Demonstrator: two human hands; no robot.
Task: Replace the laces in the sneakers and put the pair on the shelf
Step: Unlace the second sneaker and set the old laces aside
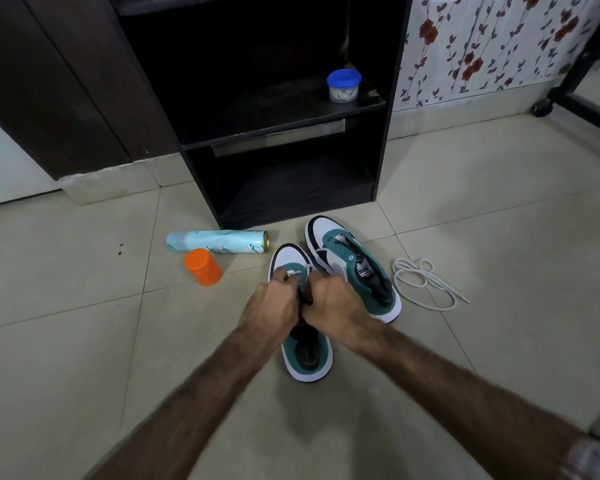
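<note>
Clearly both hands are working over the nearer teal-and-white low-top sneaker (pixel 307 355), which is lying flat on the pale glossy floor tiles (pixel 84 341) with its toe pointing toward the black wooden shelf unit (pixel 284 133); keeping it flat and close is probably steadying the eyelet row for threading. The left hand (pixel 271 306) and the right hand (pixel 333 303) are curling together at the tongue, fingers pinched closed on what looks like a white lace near the lower eyelets, though the exact pinch is hidden between the knuckles. Its mate, the farther teal-and-white sneaker (pixel 350 268), is sitting just beside it with bare eyelets and an open, dark padded collar. A loose white cord-like shoelace (pixel 426 284) is lying coiled on the tiles near that shoe, likely waiting its turn. A pale blue metal spray can (pixel 217 241) is lying on its side touching an orange plastic jar (pixel 203 267); a blue-lidded round tub (pixel 343 86) is occupying the shelf
</note>
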